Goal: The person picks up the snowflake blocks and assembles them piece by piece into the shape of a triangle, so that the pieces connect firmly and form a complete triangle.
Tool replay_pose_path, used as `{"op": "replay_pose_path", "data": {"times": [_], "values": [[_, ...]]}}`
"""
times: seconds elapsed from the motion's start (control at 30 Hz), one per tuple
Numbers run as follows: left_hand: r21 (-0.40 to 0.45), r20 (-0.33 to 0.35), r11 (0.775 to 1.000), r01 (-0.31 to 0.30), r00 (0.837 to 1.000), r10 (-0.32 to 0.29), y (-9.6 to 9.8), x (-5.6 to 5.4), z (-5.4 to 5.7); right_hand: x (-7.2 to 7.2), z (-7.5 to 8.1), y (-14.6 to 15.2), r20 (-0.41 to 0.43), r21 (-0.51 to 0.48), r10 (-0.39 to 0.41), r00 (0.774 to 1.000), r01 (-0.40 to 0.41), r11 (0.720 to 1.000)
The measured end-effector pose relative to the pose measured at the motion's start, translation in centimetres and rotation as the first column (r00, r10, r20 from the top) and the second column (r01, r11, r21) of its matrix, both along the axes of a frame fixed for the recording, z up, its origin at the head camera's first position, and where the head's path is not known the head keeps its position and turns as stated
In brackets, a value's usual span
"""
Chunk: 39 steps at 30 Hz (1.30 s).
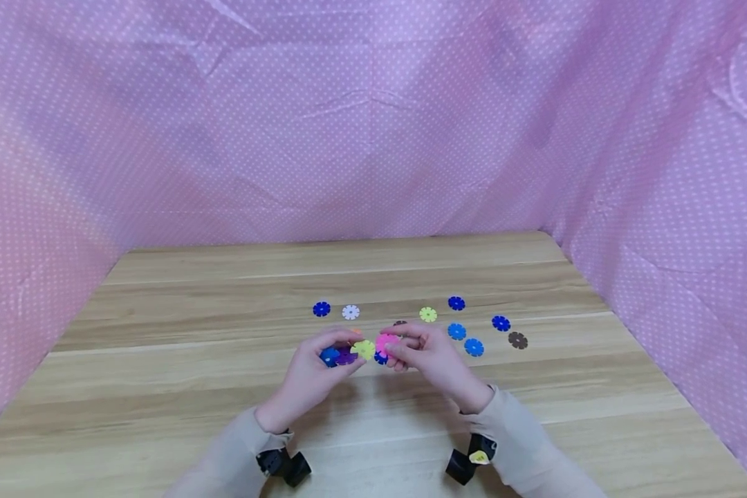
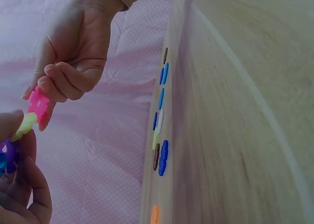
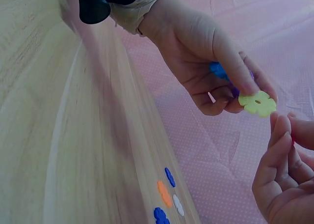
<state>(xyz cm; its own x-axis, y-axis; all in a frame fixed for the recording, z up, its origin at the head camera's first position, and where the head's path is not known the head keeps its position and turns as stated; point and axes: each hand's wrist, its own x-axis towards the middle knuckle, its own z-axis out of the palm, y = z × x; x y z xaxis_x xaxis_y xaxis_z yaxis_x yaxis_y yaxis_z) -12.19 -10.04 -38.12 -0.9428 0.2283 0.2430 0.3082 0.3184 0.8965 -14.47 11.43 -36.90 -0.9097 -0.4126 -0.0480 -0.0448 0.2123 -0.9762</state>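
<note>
My left hand pinches a yellow notched flower disc between thumb and fingers. Joined in a row with it, a purple disc and a light blue disc sit inside the curve of that hand. Facing it, my right hand grips a pink notched disc by thumb and forefinger, other fingers curled in. In the left wrist view the edge of the pink disc is right at the yellow disc. Both hands are raised above the table.
Loose flower discs lie flat on the wooden table: a white one, a yellow-green one, a brown one, an orange one and several blue ones, including one right of my hands. Pink dotted cloth surrounds the table.
</note>
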Motion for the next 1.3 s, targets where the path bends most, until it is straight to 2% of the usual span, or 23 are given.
{"op": "replay_pose_path", "data": {"times": [0.17,0.5,0.73,0.9,1.03,1.3], "values": [[0.019,0.008,1.000,-0.022,1.000,0.022,0.18,-0.07,0.04,0.16,0.00,-0.05,-0.001,0.013,-0.005,1.000,0.005,1.000],[0.010,-0.088,1.000,0.029,0.996,-0.028,0.13,-0.17,-0.14,0.32,0.16,-0.29,0.060,-0.010,-0.007,0.998,0.007,1.000],[0.003,-0.069,1.000,0.004,0.998,-0.004,0.29,0.01,-0.14,0.42,0.29,-0.34,0.084,-0.043,0.015,0.996,-0.012,0.999],[-0.004,-0.039,1.000,-0.009,0.999,0.009,0.44,0.10,-0.02,0.44,0.10,-0.24,0.159,-0.140,0.039,0.987,-0.017,0.990],[-0.007,-0.039,1.000,0.004,0.999,-0.004,0.57,0.10,-0.01,0.45,-0.05,-0.12,0.197,-0.207,0.063,0.978,-0.021,0.978],[0.017,-0.064,0.997,0.073,0.995,-0.071,0.88,-0.13,-0.11,0.51,0.04,-0.01,0.210,-0.206,0.055,0.976,-0.010,0.978]]}}
